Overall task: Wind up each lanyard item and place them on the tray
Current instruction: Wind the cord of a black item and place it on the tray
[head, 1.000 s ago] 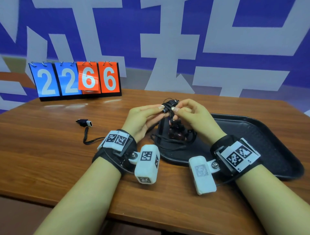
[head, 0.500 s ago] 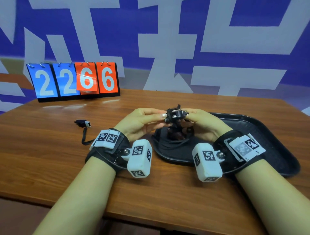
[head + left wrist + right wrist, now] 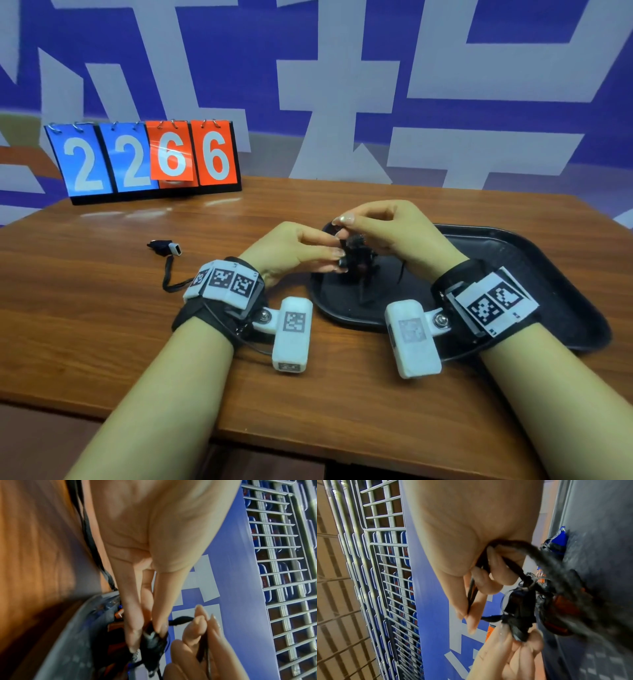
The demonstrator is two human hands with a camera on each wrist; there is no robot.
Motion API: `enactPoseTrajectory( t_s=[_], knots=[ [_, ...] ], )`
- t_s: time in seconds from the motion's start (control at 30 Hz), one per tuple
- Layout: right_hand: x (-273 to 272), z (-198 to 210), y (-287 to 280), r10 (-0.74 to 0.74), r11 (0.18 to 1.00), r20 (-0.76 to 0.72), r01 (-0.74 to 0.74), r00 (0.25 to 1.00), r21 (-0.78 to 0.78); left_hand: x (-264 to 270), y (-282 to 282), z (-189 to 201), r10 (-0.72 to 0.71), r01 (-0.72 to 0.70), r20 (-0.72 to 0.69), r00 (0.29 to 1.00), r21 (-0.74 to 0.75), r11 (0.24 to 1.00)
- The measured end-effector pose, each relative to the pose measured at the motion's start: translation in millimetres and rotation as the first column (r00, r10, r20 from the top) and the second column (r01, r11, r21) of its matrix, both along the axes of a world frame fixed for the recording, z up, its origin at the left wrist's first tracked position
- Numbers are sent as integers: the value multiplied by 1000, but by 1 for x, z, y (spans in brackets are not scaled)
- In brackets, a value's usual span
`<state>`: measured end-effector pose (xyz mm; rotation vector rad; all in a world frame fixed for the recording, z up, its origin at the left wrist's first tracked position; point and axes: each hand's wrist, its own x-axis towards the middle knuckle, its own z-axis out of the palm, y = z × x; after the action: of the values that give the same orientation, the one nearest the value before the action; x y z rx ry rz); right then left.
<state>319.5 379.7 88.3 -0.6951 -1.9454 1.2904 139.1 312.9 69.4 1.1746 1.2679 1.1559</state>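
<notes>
While our wrists hover low over the near edge of the wooden table (image 3: 102,329), we work a black lanyard item (image 3: 354,255) between both hands above the left end of the black tray (image 3: 548,270). Our left hand (image 3: 291,251) pinches the small body of the item between thumb and fingertips, holding it steady. Our right hand (image 3: 387,229) sits slightly higher and just beyond, its thumb and forefinger nipped on the free end of the cord (image 3: 489,618), with more cord looped back through the curled fingers (image 3: 484,574).

The short run of cord lies roughly crosswise from the left hand's pinch toward the right, so we judge the right hand is the one placed to carry the next turn round the body while the left acts as the spindle. Loose strands trail down onto the tray directly beneath, touching it. Dark and orange shapes on the tray under our hands may be items already wound, though blur leaves that uncertain.

Farther left, well apart from both hands, a second lanyard item (image 3: 168,251) lies unwound on the table, nearer our left hand. Beyond it stands a flip scoreboard (image 3: 144,157) reading 2266, before a blue-and-white wall (image 3: 479,85).
</notes>
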Motion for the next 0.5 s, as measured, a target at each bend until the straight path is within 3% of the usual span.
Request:
enactPoseTrajectory(
  t_s=[0.13,0.3,0.4,0.5],
  knots=[
    [0,1,-3,-6,997,-25,8,1000,79,0,4,-2,101,-104,37,994,66,992],
    [-4,-1,3,-81,996,-105,75,991,-54,-1,7,-2,208,-229,172,963,118,966],
    [0,-2,7,-107,994,-80,106,991,-23,-1,8,-1,276,-311,230,933,131,941],
    [1,-4,7,-46,999,-9,45,999,-27,-5,9,-1,324,-368,253,912,151,918]
  ],
)
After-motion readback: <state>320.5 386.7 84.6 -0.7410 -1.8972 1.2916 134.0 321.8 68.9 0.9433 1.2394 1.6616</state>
